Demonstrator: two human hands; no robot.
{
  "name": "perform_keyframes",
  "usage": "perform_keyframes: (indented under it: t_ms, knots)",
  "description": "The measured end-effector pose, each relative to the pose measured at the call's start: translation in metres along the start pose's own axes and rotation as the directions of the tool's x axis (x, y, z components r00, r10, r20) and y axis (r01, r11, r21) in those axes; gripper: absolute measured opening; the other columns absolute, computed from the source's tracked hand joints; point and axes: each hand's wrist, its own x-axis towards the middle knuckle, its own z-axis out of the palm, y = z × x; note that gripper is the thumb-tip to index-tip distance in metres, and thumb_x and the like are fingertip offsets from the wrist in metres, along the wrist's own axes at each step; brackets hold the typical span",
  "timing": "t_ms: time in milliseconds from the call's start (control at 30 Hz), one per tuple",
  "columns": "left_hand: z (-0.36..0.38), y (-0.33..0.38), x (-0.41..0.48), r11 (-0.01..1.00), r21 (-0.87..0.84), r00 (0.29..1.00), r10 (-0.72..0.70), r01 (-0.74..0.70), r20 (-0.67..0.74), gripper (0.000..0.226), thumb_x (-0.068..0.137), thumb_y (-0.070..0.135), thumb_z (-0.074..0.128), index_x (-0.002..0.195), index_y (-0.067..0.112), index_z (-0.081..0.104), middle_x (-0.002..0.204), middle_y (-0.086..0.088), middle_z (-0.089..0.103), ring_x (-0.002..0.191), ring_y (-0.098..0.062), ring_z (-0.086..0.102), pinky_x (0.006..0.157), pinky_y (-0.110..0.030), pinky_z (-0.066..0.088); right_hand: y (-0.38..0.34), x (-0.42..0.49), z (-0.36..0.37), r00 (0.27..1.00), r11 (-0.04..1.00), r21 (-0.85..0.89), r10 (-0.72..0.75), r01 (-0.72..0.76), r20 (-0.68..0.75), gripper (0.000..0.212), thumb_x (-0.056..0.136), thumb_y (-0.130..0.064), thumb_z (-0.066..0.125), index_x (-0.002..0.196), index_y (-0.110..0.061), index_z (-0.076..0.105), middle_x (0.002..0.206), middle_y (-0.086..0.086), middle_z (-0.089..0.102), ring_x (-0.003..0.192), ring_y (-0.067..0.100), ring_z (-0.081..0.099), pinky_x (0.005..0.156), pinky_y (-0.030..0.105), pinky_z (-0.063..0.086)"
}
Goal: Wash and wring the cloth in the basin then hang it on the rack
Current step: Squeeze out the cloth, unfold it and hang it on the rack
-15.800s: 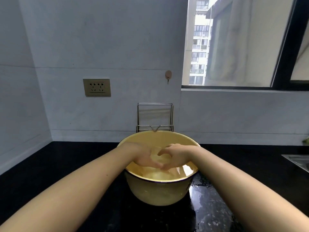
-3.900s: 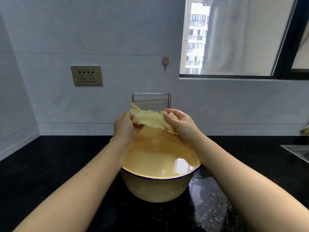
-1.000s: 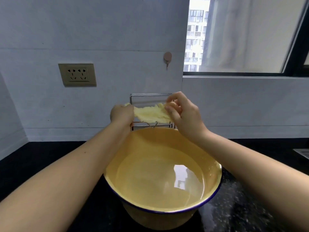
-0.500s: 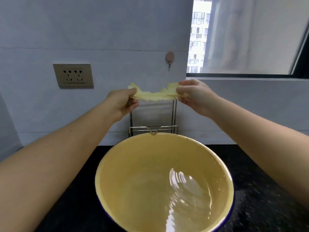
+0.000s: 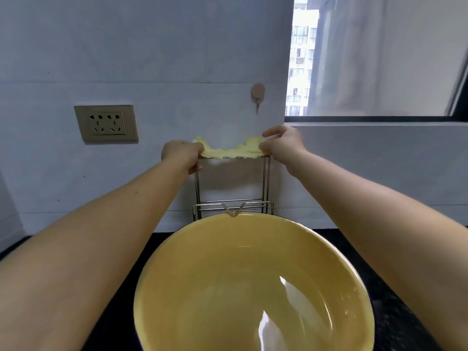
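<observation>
Black counter (image 5: 63, 335) holds a yellow basin (image 5: 177, 262) below grey wall (image 5: 152, 46).

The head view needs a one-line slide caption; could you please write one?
Both hands, left hand and right hand, stretch a yellow cloth along the wire rack top, behind the water-filled basin.

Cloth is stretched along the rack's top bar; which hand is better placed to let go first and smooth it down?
Probably the right hand: its fingers look partly lifted off the cloth, while the left hand is closed on its end at the rack corner.
</observation>
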Motion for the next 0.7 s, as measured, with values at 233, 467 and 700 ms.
perform_keyframes:
  t_ms: [233, 467, 700]
  knots:
    - [-0.006, -0.005, 0.007, 0.979, 0.198, 0.998, 0.050, -0.039, -0.050, 0.025, 0.075, 0.013, 0.067, 0.062, 0.011, 0.047, 0.065, -0.007, 0.047, 0.051, -0.019, 0.047, 0.050, -0.029, 0.047, 0.002, 0.002, 0.001, 1.000, 0.989, -0.148, 0.010, -0.013, -0.021, 0.025, 0.075, -0.014, 0.069, 0.098, -0.016, 0.060, 0.101, 0.007, 0.057, 0.089, 0.023, 0.058, 0.079, 0.034, 0.053]
    - [-0.007, -0.012, 0.006, 0.993, 0.066, 0.992, -0.103, 0.099, 0.072, 0.021, 0.082, 0.020, 0.064, 0.068, 0.008, 0.054, 0.066, -0.006, 0.055, 0.052, -0.015, 0.051, 0.037, -0.023, 0.051, 0.001, -0.008, 0.001, 0.930, 0.925, -0.217, 0.344, -0.312, 0.128, 0.025, 0.086, -0.025, 0.045, 0.095, -0.007, 0.060, 0.075, 0.008, 0.065, 0.052, 0.016, 0.052, 0.049, 0.021, 0.033]
    - [-0.002, -0.013, 0.010, 0.989, 0.011, 0.983, -0.147, 0.146, 0.109, 0.016, 0.085, 0.024, 0.060, 0.093, 0.010, 0.056, 0.074, -0.002, 0.054, 0.065, -0.012, 0.052, 0.039, -0.022, 0.051, 0.009, -0.005, 0.007, 0.937, 0.939, -0.097, 0.338, -0.330, 0.088, 0.028, 0.088, -0.021, 0.045, 0.104, -0.004, 0.060, 0.065, 0.001, 0.065, 0.057, 0.013, 0.048, 0.045, 0.021, 0.034]
